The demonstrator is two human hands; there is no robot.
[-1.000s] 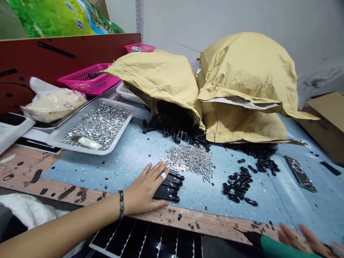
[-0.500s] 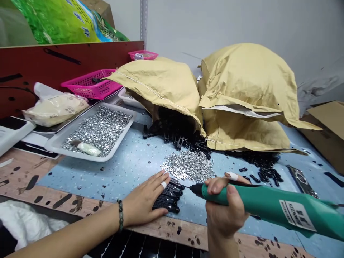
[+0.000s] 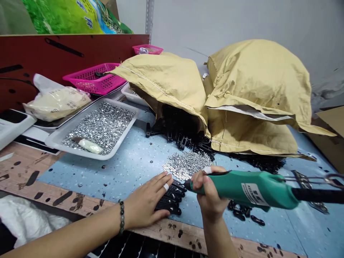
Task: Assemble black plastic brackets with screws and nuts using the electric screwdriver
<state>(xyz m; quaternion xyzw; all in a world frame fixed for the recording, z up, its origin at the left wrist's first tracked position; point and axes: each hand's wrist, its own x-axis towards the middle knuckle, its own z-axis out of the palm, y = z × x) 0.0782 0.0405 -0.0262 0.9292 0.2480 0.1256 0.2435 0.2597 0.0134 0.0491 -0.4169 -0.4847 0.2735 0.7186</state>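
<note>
My left hand (image 3: pixel 146 200) lies flat, fingers stretched out, pressing on a row of black plastic strips (image 3: pixel 172 199) near the front of the blue mat (image 3: pixel 129 165). My right hand (image 3: pixel 209 195) is wrapped round a green electric screwdriver (image 3: pixel 249 188), whose tip points left at the ends of the strips. A pile of small silver screws (image 3: pixel 188 163) lies just behind both hands. Loose black parts (image 3: pixel 242 213) lie to the right, partly hidden by the tool.
Two tan sacks (image 3: pixel 236 96) lie at the back, black parts spilling from the left one. A white tray of silver nuts (image 3: pixel 99 125) sits at the left, pink baskets (image 3: pixel 94 77) behind it. A cardboard box (image 3: pixel 330 132) stands at the right edge.
My right hand came up from the lower right with the green screwdriver and moved it left until its tip reached the strips. My left hand stayed flat on them.
</note>
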